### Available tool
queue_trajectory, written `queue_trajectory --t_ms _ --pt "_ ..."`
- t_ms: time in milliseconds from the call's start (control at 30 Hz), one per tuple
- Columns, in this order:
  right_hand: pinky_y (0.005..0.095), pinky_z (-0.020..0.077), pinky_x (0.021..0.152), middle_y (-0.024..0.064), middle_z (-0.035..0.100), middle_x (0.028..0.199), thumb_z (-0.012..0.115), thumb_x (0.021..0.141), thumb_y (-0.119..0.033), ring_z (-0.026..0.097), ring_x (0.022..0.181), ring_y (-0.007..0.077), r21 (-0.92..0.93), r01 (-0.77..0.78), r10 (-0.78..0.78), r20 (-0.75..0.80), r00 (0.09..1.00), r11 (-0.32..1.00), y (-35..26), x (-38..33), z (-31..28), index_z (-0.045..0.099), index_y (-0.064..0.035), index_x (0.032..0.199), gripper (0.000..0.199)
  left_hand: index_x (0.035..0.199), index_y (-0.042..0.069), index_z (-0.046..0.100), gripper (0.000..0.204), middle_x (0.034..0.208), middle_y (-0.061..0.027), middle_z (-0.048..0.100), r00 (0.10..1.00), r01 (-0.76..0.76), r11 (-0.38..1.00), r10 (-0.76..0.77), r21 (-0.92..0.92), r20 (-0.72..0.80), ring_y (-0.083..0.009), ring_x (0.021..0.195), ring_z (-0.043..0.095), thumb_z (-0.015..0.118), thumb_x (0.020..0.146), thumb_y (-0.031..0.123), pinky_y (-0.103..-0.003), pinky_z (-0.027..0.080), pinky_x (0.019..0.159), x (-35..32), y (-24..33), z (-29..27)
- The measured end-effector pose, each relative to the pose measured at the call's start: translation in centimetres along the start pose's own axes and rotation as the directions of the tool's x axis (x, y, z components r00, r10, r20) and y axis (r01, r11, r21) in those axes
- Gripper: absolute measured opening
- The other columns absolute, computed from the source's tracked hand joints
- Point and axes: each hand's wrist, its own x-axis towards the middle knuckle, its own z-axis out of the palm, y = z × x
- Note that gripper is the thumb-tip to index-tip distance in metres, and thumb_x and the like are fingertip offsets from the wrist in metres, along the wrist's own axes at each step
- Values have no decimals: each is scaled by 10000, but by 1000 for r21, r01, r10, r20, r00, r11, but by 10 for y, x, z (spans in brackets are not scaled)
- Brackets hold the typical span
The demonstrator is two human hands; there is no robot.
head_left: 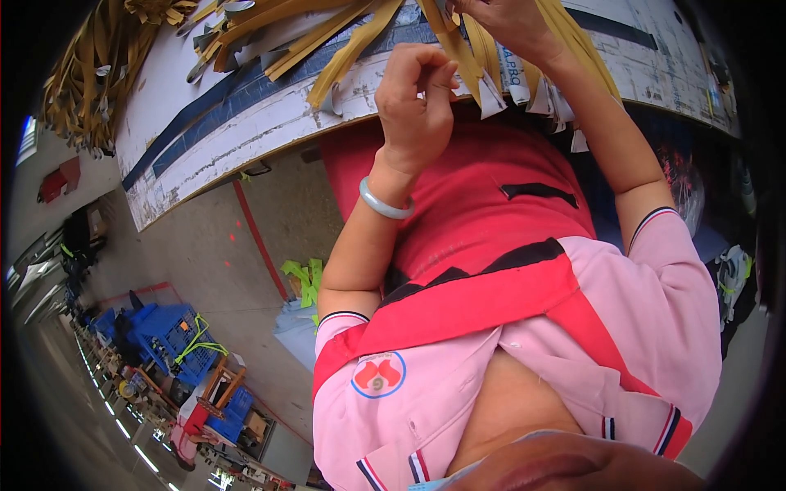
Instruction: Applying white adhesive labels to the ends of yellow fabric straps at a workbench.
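Observation:
Mustard-yellow fabric strips (pixel 358 51) with grey-white ends lie fanned over a worn white table (pixel 196 146). My right hand (pixel 509 26) is at the top edge of the view, its fingertips pinched on a mustard strip (pixel 453 47) that hangs toward the near table edge. Its fingers are partly cut off by the frame. My left hand (pixel 416 106), with a pale bangle (pixel 385 201) on the wrist, is raised beside that strip. Its fingers are curled and the thumb meets them; whatever may be between them does not show.
Dark blue tape bands (pixel 214 113) run along the table. A thick bundle of mustard strips (pixel 102 74) hangs at its far left end. My red apron (pixel 483 180) is close against the front edge. Blue crates (pixel 174 335) stand on the floor at left, and lime-green straps (pixel 304 281) lie nearer.

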Motion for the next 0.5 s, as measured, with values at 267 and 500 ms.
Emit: queue_trajectory --t_ms 267,500 --pt "257 502 672 52 651 860 646 950 -108 623 763 135 186 46 -80 178 981 981 -3 -26 19 670 -17 955 94 1001 -15 677 154 887 -50 633 981 -159 922 107 353 162 -108 734 666 723 854 -19 -225 527 643 33 -11 -52" --pt "209 457 586 -8 614 710 650 975 -277 561 640 58 238 -274 183 342 922 932 5 -21 19 650 -48 833 269 831 18 612 147 781 -110 587 987 -122 919 74 375 141 -284 654 592 752 821 59 -366 459 588 23 -12 -43"
